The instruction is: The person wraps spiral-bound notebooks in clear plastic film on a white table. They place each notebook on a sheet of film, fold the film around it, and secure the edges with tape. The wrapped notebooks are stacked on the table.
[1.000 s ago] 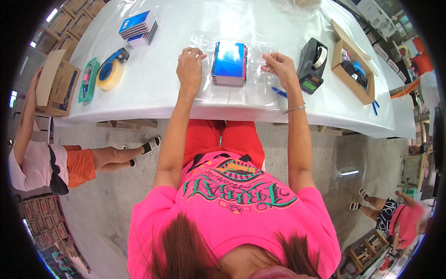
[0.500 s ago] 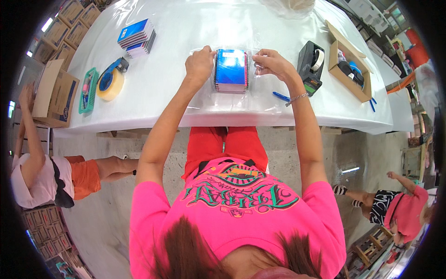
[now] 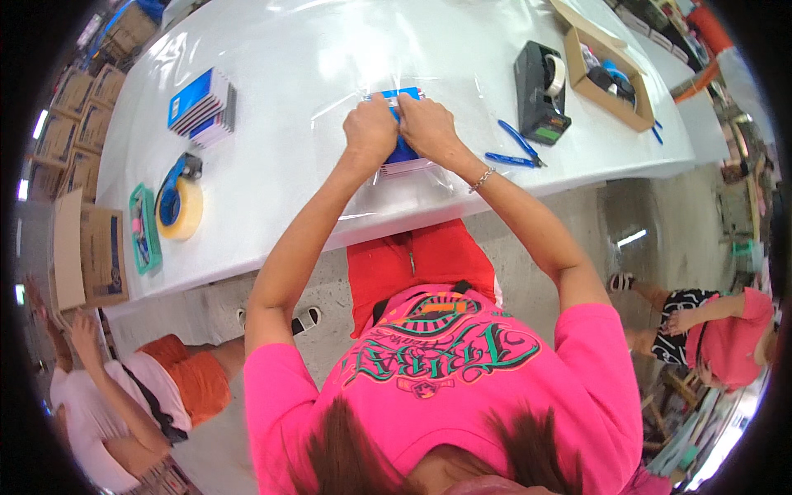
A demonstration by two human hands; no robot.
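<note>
A stack of blue-covered spiral notebooks (image 3: 402,155) lies on the table in front of me, on clear plastic film (image 3: 450,188). My left hand (image 3: 370,130) is closed over the stack's left part, and my right hand (image 3: 431,130) is closed over its right part. The two fists nearly meet above the top cover. Both seem to grip folds of the film, though the fingertips are hidden beneath the knuckles. Between and beyond the hands, some blue cover shows.
Left on the table (image 3: 272,206) are another notebook stack (image 3: 202,107), a tape gun (image 3: 181,202) and a green basket (image 3: 143,231). Right are blue nippers (image 3: 518,148), a black tape dispenser (image 3: 542,95) and an open carton (image 3: 610,78). Two people stand at the sides.
Both hands have come inward from the stack's two sides and now meet over its top, closed. The view has turned, showing the nippers more fully beside my right arm.
</note>
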